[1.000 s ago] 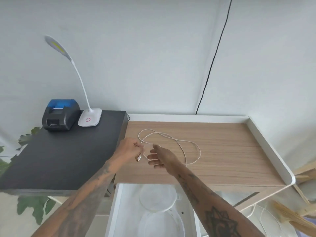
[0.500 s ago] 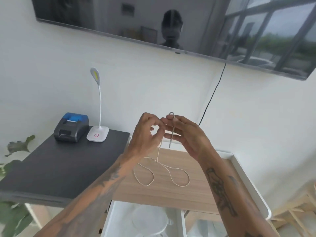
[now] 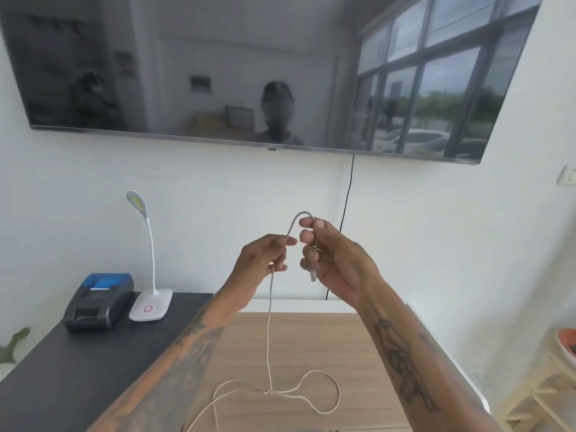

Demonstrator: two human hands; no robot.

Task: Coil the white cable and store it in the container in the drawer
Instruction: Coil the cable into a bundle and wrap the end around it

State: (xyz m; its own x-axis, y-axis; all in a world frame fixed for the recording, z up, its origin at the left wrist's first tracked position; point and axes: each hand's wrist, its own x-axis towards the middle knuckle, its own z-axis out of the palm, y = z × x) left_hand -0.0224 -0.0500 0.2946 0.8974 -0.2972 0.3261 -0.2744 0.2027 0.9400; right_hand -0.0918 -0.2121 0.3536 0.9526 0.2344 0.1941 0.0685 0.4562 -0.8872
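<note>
Both hands are raised in front of the wall, holding the white cable (image 3: 268, 325). My right hand (image 3: 330, 260) pinches the cable's end, with the plug hanging down below its fingers. From there the cable arches over to my left hand (image 3: 265, 260), which grips it a short way along. The rest drops straight down and lies in loose loops on the wooden tabletop (image 3: 349, 344). The drawer and its container are out of view.
A black side table (image 3: 62, 375) on the left carries a small black and blue printer (image 3: 99, 302) and a white desk lamp (image 3: 149, 294). A dark screen (image 3: 249, 70) hangs on the wall above, with a black cord (image 3: 346, 213) below it. Wooden shelving (image 3: 548, 385) stands at right.
My hands lifted the cable end from the tabletop to chest height and drew slightly apart, forming a small arch. The view tilted up, so the open drawer left the frame.
</note>
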